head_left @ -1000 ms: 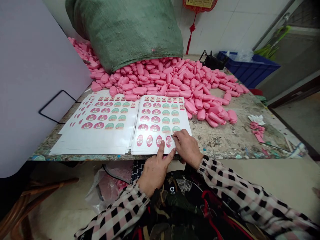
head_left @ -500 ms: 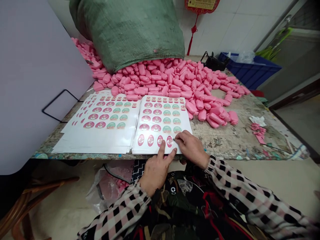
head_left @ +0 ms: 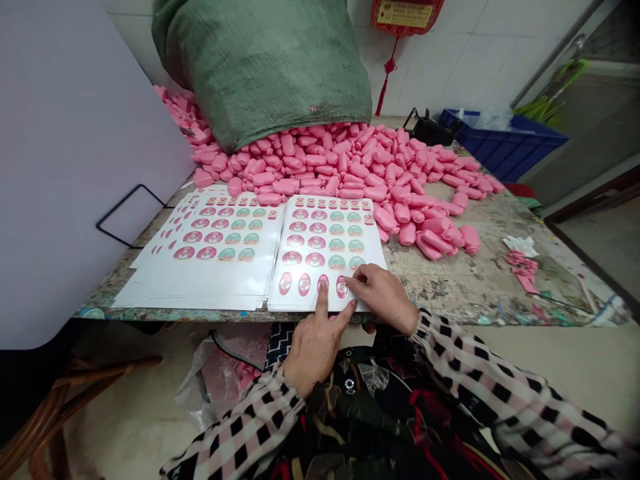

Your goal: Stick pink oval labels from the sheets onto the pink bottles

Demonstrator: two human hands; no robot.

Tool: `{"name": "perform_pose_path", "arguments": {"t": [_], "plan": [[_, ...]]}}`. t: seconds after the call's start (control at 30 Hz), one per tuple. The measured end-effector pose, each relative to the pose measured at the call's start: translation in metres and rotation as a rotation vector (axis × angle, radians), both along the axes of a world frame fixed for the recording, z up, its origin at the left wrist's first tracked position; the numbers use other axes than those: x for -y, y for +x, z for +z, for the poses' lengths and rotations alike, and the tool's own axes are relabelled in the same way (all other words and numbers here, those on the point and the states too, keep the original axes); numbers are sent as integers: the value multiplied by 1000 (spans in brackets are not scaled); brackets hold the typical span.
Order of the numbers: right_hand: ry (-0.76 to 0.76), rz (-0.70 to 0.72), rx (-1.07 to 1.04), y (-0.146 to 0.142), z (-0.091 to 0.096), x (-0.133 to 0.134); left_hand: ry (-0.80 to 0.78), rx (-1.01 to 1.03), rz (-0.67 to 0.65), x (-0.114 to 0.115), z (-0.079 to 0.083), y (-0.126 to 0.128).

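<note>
Thin, floppy white label sheet (head_left: 325,230), best lifted by its edge: left hand (head_left: 315,353) fingers spread, index pressing it; right hand (head_left: 383,297) fingers narrow on it, hold unclear.

Past right hand (head_left: 383,298): worn bench top (head_left: 465,287), passable up to pink scraps (head_left: 523,267).
Ahead: heaped pink bars (head_left: 345,175) block reach, seemingly up to the green woven sack (head_left: 265,73).
Left: upright white board (head_left: 75,167).

Worn, stained table (head_left: 465,293): sticker sheets (head_left: 200,273) in two stacks along near edge, pink bars (head_left: 320,167) heaped behind, green sack (head_left: 265,73) slumped on heap, pink scraps (head_left: 523,267) right.
</note>
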State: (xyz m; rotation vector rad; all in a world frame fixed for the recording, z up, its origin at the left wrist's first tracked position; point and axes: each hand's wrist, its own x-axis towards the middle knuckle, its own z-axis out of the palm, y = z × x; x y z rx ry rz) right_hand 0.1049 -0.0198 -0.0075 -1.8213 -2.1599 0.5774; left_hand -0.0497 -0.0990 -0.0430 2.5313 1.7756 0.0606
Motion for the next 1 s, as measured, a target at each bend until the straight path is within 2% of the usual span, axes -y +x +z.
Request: {"name": "perform_pose_path", "arguments": {"t": [0.17, 0.33, 0.43, 0.53, 0.6, 0.73, 0.8, 0.9, 0.93, 1.0], "plan": [[-65, -57, -22, -1, -1, -8, -16, -7, -17, -1, 2, -2], [-246, -42, -228, 4, -7, -27, -83, 19, 2, -2, 5, -3], [-305, -56, -399, 8, 4, -38, -84, 19, 9, -1, 6, -3], [-292, -66, -533, 13, 20, -42, -71, 34, 7, -1, 7, -3], [-263, -49, -562, 16, 24, -39, -63, 59, -2, -1, 7, -3], [-262, -53, -642, 21, 6, -26, -32, 146, -17, 2, 2, -9], [-273, -84, -738, 21, -6, -20, 4, 266, -29, 6, -1, -16], [-266, -109, -836, 21, -14, -17, 58, 604, -27, 12, 3, -26], [-270, -109, -861, 21, -13, -17, 41, 748, 21, 14, 8, -27], [-277, -114, -917, 21, -5, -16, -92, 1090, 197, 12, 21, -24]]}}
